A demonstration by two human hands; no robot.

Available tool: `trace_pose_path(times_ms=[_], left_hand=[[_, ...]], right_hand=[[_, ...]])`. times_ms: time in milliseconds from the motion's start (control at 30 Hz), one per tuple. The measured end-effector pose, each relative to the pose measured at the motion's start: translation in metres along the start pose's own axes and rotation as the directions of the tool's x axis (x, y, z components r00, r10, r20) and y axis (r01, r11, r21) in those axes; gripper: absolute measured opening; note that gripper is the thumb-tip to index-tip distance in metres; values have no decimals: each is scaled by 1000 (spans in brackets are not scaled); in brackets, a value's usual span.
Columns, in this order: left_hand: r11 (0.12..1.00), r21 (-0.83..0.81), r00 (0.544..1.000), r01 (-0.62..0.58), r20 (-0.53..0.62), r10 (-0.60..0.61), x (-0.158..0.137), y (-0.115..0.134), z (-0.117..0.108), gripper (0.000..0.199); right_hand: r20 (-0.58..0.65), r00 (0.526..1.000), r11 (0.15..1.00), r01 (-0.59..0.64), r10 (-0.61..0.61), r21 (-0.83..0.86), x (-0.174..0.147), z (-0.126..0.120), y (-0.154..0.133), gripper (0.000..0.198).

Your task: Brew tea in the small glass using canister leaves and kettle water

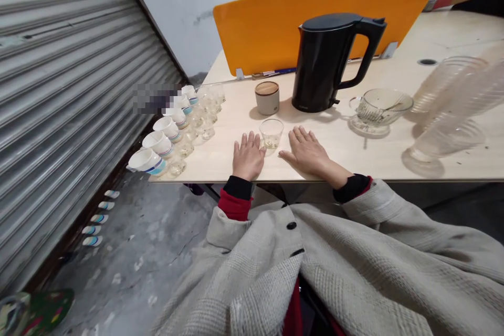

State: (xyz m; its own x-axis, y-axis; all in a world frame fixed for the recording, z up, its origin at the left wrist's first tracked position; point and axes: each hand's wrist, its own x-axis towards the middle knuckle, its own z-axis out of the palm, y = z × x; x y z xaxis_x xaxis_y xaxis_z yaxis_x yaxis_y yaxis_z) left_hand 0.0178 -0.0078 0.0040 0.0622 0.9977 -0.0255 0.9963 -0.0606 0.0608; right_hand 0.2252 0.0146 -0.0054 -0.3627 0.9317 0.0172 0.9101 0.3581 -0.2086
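Here, the upright cup (271,129) is clear, dark flecks (271,144) low inside.

Nothing reads clearly: the black kettle (323,65) and lidded jar (267,100) bear small marks (both illegible).

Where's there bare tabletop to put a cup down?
Two tabletop patches: between the small clear cups and the lidded canister; and between the right hand and the footed glass cup. Crowded: left end, rows of paper cups beside the small clear cups; right end, stacked clear cups.
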Motion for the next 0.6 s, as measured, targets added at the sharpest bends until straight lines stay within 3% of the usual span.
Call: trace_pose_path(times_ms=[600], left_hand=[[1000, -30, 1000, -7, -5, 7, 1, 0, 0, 64]], right_hand=[[-44, 999, 1000, 23, -22, 16, 4, 11, 7, 95]])
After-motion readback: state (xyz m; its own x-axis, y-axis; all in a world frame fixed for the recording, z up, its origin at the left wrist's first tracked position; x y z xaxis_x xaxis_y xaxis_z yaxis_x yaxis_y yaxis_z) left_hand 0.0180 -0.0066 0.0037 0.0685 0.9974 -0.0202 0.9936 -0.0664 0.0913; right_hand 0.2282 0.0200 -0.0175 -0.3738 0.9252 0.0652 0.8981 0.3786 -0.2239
